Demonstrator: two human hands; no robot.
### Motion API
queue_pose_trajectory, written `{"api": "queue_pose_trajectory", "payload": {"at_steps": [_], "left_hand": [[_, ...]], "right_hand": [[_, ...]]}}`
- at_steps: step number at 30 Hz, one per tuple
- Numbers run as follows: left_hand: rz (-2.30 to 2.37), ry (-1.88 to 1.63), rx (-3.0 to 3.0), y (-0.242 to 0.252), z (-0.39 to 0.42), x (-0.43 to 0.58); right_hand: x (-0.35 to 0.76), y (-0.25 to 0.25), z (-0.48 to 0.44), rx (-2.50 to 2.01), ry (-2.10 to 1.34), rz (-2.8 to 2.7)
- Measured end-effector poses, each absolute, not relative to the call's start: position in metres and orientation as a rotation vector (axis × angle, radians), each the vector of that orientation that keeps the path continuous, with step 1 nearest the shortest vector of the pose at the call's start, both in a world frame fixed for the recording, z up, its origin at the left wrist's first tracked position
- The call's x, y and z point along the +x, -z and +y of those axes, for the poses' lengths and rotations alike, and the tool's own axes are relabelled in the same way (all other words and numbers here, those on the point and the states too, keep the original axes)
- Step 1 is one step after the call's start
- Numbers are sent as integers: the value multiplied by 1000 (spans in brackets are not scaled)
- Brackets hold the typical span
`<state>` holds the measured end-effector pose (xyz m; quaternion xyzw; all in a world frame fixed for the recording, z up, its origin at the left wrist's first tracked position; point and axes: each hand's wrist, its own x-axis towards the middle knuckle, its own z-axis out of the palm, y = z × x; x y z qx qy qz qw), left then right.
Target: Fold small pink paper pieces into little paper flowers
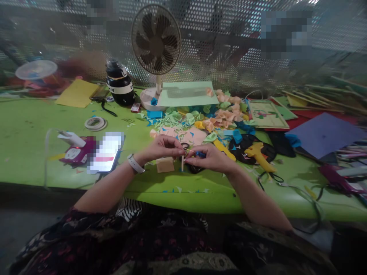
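Observation:
My left hand (163, 149) and my right hand (208, 157) meet over the front of a green table (25, 149). Both pinch a small pale strip of paper (182, 163) that hangs down between the fingertips. A thin stick (190, 151) runs between the two hands. The left wrist wears a white watch (134, 163). A small tan paper square (165, 165) lies on the table just under my left hand. Something blue (200, 154) shows at the right hand's fingers; I cannot make out what it is.
A yellow glue gun (259, 156) lies right of my hands. Paper flowers and scraps (206, 118) are heaped behind them. A fan (156, 42), a black jug (119, 84), a tape roll (95, 123) and a phone (106, 152) stand left. Coloured sheets (323, 133) lie at right.

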<state>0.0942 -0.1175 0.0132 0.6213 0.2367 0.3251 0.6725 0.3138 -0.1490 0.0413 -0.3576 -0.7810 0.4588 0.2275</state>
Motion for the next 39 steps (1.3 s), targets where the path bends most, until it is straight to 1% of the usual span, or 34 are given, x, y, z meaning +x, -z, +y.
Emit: {"api": "queue_pose_trajectory", "payload": {"at_steps": [5, 11, 18, 25, 29, 32, 39], "left_hand": [[544, -781, 1333, -12, -118, 97], [565, -826, 1315, -10, -118, 99], [564, -864, 1288, -8, -117, 99], [562, -853, 1264, -4, -117, 101], [553, -897, 1236, -4, -118, 103], [576, -953, 1200, -5, -120, 105], [575, -890, 1248, 6, -129, 115]], "right_hand": [[310, -36, -150, -1019, -1261, -2060], [309, -35, -151, -1061, -1242, -2079], [310, -40, -152, -1151, -1087, -1951], [305, -33, -153, -1034, -1245, -2043], [301, -31, -155, -1055, -1265, -1871], [300, -31, -154, -1087, -1215, -1659], [297, -24, -148, -1089, -1175, -1341]]}}
